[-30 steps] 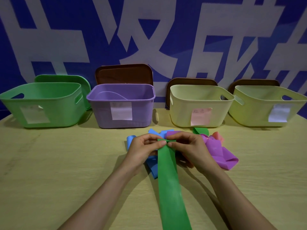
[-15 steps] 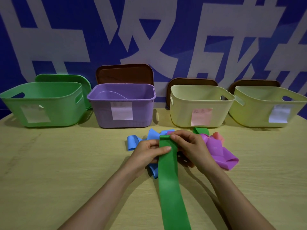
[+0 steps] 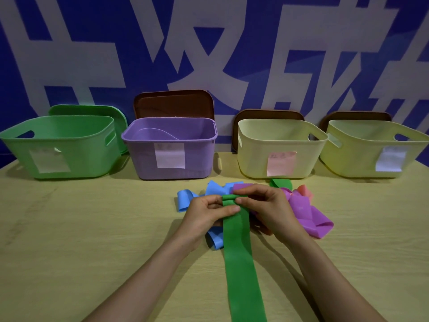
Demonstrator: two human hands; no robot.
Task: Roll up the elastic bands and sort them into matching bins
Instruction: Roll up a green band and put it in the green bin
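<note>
Both hands are on the green band [image 3: 239,252] - its far end is curled into a small tight roll, and the rest runs flat down the table [image 3: 69,240] toward the camera and off the bottom edge. Left hand [image 3: 206,211] pinches the roll from its side with the thumb laid across the strip, right hand [image 3: 267,205] pinches it from the other side, fingers curled over the top.

Right under and behind the hands is a loose pile: blue band [image 3: 184,198] on the left, purple band [image 3: 308,212] flopped out to the right, a pink band [image 3: 304,190] peeking out behind that.

Further back - four bins in a row along the wall, each with a paper label on the front: green bin [image 3: 69,147], purple bin [image 3: 171,145], cream bin [image 3: 278,145], yellow-green bin [image 3: 371,149]. Lids lean up behind them against the blue wall [image 3: 92,54] with big white characters.
</note>
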